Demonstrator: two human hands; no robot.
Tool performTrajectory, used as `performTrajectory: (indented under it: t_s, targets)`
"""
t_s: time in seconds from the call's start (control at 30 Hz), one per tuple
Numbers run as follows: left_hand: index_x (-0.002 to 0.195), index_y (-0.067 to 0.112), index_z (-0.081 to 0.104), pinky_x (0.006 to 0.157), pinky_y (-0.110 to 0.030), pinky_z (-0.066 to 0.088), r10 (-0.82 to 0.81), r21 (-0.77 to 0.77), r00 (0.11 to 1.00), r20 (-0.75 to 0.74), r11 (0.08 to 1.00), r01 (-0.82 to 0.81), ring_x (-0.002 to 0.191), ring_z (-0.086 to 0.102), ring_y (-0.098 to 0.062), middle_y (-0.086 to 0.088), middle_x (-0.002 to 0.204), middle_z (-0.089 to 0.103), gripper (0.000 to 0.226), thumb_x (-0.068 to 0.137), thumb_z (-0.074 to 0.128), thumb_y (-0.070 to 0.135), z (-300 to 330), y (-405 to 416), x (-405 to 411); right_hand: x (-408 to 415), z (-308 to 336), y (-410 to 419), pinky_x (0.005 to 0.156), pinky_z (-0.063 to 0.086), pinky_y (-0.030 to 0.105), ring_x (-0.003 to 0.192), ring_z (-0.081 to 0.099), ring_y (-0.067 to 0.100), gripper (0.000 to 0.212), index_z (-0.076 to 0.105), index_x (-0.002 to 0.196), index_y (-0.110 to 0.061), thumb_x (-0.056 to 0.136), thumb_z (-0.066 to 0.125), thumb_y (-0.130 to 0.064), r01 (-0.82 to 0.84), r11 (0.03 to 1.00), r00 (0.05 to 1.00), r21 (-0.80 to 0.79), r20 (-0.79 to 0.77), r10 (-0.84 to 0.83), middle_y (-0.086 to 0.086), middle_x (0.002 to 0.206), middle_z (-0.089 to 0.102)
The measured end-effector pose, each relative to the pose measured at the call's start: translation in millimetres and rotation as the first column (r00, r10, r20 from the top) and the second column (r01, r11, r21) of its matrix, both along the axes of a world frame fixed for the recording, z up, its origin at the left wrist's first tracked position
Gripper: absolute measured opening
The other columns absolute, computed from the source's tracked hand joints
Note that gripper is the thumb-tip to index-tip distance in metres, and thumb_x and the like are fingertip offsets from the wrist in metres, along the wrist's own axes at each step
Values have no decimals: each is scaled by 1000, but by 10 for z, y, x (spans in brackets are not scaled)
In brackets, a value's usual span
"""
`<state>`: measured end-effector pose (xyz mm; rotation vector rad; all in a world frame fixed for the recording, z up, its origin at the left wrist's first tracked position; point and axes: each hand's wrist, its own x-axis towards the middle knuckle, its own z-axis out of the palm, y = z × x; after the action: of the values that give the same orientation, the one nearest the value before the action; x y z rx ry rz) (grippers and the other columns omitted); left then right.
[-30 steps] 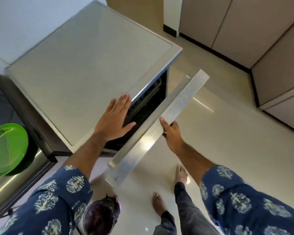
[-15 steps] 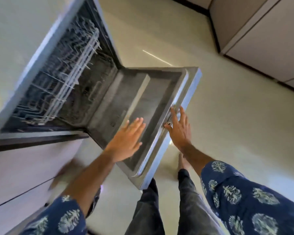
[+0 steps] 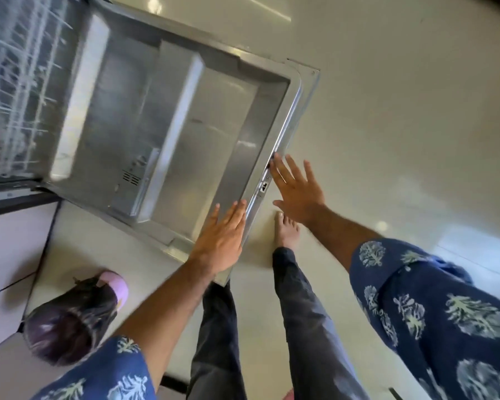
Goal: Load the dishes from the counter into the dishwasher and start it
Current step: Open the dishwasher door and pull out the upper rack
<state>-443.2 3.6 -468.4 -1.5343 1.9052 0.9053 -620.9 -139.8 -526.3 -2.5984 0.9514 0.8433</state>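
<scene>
Your dishwasher door [image 3: 185,131] lies fully down and flat, its grey inner face up, with the hinge side at the upper left and the top edge toward you. Beyond the hinge, at the far left, the white wire rack [image 3: 18,82] shows inside the tub, blurred; whether anything sits in it cannot be told.

Your left hand [image 3: 221,241] is spread flat, fingers [image 3: 237,212] straight and together, palm down over the door's near corner, holding nothing. Whether it rests on the rim or floats just above is unclear. Your right hand [image 3: 296,192] is likewise open, fingers fanned apart; its fingertips are at the door's top edge beside the latch [image 3: 263,186], the palm off the door over the floor [image 3: 387,111]. It grips nothing.

Both blue patterned sleeves [image 3: 433,307] are pushed up your forearms. Your bare right foot [image 3: 286,232] stands on the pale floor just beside the door's edge, dark trousers [image 3: 300,313] below. A dark bin [image 3: 70,321] with a pink rim stands on the floor at the lower left, near the white cabinet front [image 3: 9,241].
</scene>
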Motion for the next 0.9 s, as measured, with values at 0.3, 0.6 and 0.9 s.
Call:
performTrajectory:
  t_s: [0.3, 0.6, 0.9]
  targets:
    - [160, 7, 2, 122, -56, -5, -42, 104, 995, 89, 994, 32, 156, -3, -21, -9, 167, -18, 75, 101, 44, 29, -921, -191, -272, 4, -877, -249, 120, -11, 52, 152, -14, 24, 90, -8, 158, -15, 97, 42, -58, 24, 976, 993, 216, -117, 2, 4, 164, -20]
    - [160, 8, 2, 124, -57, -1, -40, 57, 995, 95, 998, 35, 155, 9, -21, -8, 168, -13, 81, 98, 50, 29, -1169, -119, -247, -23, -1044, -262, 121, -4, 53, 153, -5, 28, 90, -9, 158, -18, 95, 54, -36, 66, 956, 993, 285, -116, -33, 2, 164, -21]
    - [158, 0, 9, 125, -54, 4, 142, -254, 982, 127, 961, -106, 156, 4, -26, -15, 168, 4, 79, 98, 48, 34, 82, -383, 271, 629, 158, -190, 118, 23, 47, 145, 28, 33, 75, 25, 153, -10, 89, 60, -29, 58, 937, 962, 344, 233, -145, 15, 159, 25]
